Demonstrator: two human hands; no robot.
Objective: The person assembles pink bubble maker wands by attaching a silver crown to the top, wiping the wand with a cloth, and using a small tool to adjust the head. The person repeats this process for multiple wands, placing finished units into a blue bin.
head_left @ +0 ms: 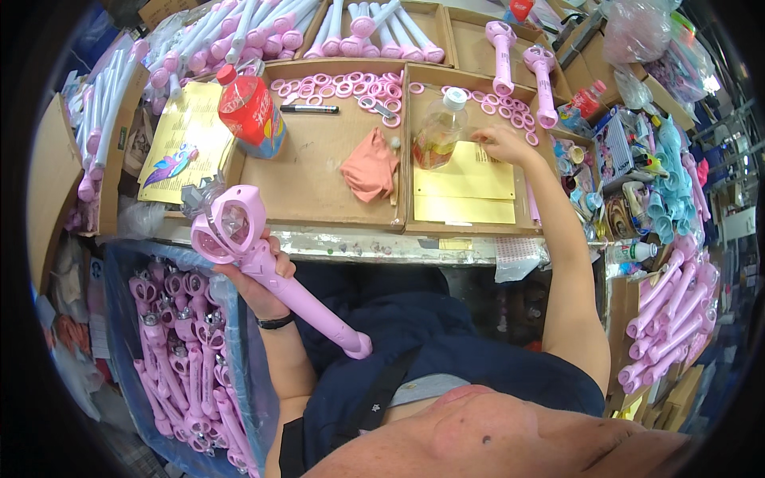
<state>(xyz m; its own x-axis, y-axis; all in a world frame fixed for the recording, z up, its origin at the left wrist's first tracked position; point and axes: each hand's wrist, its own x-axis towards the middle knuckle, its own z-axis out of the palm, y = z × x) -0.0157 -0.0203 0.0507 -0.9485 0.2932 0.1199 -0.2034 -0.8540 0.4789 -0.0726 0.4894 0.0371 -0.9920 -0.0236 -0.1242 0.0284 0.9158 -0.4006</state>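
Note:
My left hand is wrapped round the shaft of a pink toy wand. The wand slants, its heart-shaped open head up and to the left, with a clear gem inside and a silver crown on top; its round butt end points down toward my lap. My right hand is stretched out over the right cardboard tray, beside a clear bottle and above yellow sheets. Its fingers are bent together at the tips; what they hold, if anything, is too small to make out. Pink rings lie close by.
A blue-lined bin full of pink wands stands at my left. The left tray holds more rings, a black marker, a red-labelled bottle and an orange cloth. Pink wands lie behind; pink shafts are stacked right.

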